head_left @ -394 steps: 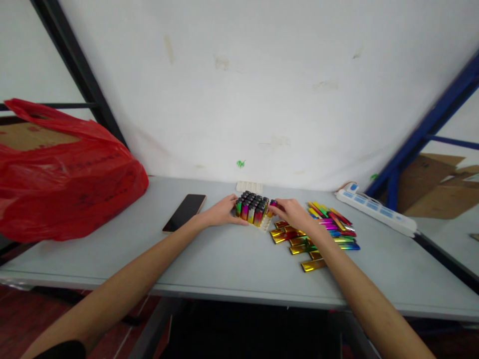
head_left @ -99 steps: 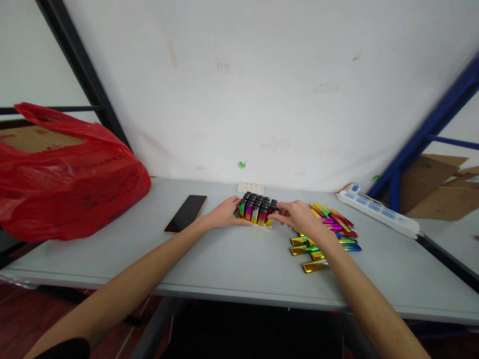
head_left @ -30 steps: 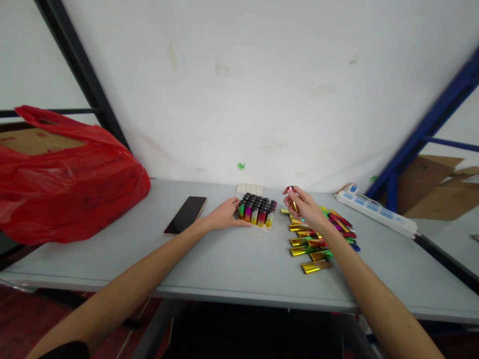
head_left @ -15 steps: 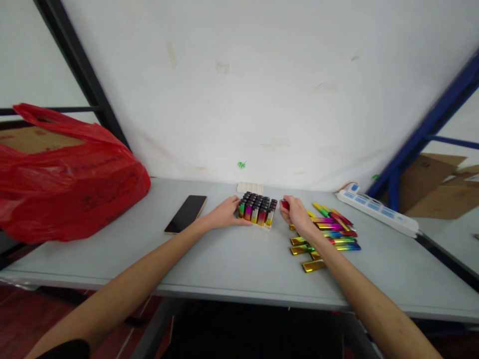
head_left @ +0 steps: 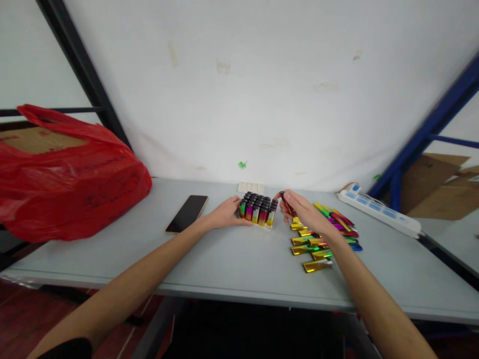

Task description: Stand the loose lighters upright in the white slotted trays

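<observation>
Upright lighters [head_left: 256, 209] with black tops stand in tight rows in a pale tray, whose edge shows beneath them. My left hand [head_left: 226, 213] holds the left side of this block, thumb along the front and fingers behind. Just right of the block, my right hand [head_left: 295, 208] grips a single dark red lighter [head_left: 287, 203], its black top pointing up and to the left. Under and beside my right wrist lies a loose pile of shiny coloured lighters [head_left: 307, 251], on their sides.
A black phone [head_left: 187, 213] lies left of my left hand. A pale empty tray [head_left: 250, 188] rests against the wall. The power strip [head_left: 379, 210] is at the back right, a red bag [head_left: 71, 184] at the left.
My right hand has turned, so the lighter in it shows more of its length and its black top. My left hand stays on the block.
</observation>
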A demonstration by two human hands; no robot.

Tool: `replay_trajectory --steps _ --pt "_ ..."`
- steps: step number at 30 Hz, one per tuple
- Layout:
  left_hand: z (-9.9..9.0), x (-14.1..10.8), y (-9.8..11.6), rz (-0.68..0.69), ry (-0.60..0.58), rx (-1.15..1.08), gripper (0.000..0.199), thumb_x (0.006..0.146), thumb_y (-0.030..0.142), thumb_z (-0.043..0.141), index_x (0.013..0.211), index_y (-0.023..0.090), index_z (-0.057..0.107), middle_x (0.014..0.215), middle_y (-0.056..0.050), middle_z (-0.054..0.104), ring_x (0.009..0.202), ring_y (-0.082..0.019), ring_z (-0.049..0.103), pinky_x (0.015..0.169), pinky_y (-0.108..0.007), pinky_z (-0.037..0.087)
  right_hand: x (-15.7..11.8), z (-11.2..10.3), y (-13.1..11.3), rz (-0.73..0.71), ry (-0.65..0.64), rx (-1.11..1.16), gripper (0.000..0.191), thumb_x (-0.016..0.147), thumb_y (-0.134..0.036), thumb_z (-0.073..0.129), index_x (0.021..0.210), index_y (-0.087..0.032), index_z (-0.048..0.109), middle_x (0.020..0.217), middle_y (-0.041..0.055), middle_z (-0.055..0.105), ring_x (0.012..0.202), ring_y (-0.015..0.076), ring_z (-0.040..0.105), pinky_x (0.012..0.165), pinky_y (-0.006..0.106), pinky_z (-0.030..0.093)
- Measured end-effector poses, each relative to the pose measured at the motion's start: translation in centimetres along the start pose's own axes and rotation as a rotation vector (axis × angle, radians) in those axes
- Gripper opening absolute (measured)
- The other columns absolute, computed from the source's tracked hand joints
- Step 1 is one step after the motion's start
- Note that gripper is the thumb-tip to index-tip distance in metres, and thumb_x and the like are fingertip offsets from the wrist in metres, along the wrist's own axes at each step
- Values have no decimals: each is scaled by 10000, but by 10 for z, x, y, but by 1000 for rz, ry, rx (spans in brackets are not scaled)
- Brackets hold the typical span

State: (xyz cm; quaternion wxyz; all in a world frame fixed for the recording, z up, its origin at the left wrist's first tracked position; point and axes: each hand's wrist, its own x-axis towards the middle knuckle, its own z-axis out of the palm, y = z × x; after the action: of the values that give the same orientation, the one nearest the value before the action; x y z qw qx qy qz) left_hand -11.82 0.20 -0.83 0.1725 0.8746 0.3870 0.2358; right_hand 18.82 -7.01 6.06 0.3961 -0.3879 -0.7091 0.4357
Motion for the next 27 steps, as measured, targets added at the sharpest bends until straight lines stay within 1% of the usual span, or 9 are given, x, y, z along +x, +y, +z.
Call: replay_trajectory --steps 3,5,6,9,11,13,17,22,27 --pt "0 0 0 2 4 0 701 779 826 872 1105 211 793 1199 -125 714 1171 -377 672 1136 -525 560 -4 -4 -6 -113 -47 -182 510 1045 -726 609 1035 -220 675 880 32 697 817 199 668 765 328 571" --pt "0 0 -1 -2 0 11 700 786 817 872 1109 203 788 1202 -131 710 1175 -380 673 1128 -522 560 -6 -4 -9 -175 -38 -304 453 1039 -665 655 1019 -215 701 950 64 747 887 219 705 816 340 578" --pt "0 0 -1 -5 -2 20 699 786 812 876 1111 200 785 1203 -133 708 1176 -381 674 1123 -518 562 -6 -4 -9 -191 -34 -368 422 1040 -635 665 1001 -216 706 944 67 759 883 222 714 820 342 577" --pt "2 1 -3 -15 -4 47 698 781 793 892 1118 193 774 1200 -133 709 1179 -378 671 1112 -504 567 -7 -1 -9 -168 -40 -508 339 1050 -554 670 944 -232 670 856 47 783 780 211 723 751 324 553" --pt "2 1 -3 -17 0 56 701 779 784 898 1130 191 769 1203 -134 709 1183 -380 668 1112 -505 567 -7 0 -8 -128 -61 -526 293 1047 -517 677 946 -246 629 815 31 794 719 206 728 693 311 536" --pt "2 1 -4 -8 3 52 688 784 779 898 1131 199 771 1208 -131 710 1189 -379 664 1122 -508 562 -8 0 -8 -106 -76 -536 262 1035 -483 696 940 -258 602 809 27 803 707 209 738 666 306 530" --pt "3 0 -5 2 -2 35 648 795 766 898 1111 212 783 1202 -119 712 1170 -364 663 1113 -498 564 -8 -1 -10 -93 -93 -579 240 996 -428 767 927 -265 606 836 27 820 748 219 763 688 305 546" --pt "3 0 -5 -8 -1 37 665 799 768 899 1138 207 784 1238 -124 713 1177 -358 663 1110 -488 563 -7 0 -7 -92 -116 -634 215 970 -405 814 948 -258 658 854 30 826 774 227 770 699 306 543" --pt "5 0 -7 -14 8 42 699 790 777 901 1170 204 778 1240 -129 723 1186 -364 674 1110 -496 567 -5 -2 -4 -70 -137 -640 212 972 -417 800 936 -243 684 807 36 814 713 221 738 670 308 511"
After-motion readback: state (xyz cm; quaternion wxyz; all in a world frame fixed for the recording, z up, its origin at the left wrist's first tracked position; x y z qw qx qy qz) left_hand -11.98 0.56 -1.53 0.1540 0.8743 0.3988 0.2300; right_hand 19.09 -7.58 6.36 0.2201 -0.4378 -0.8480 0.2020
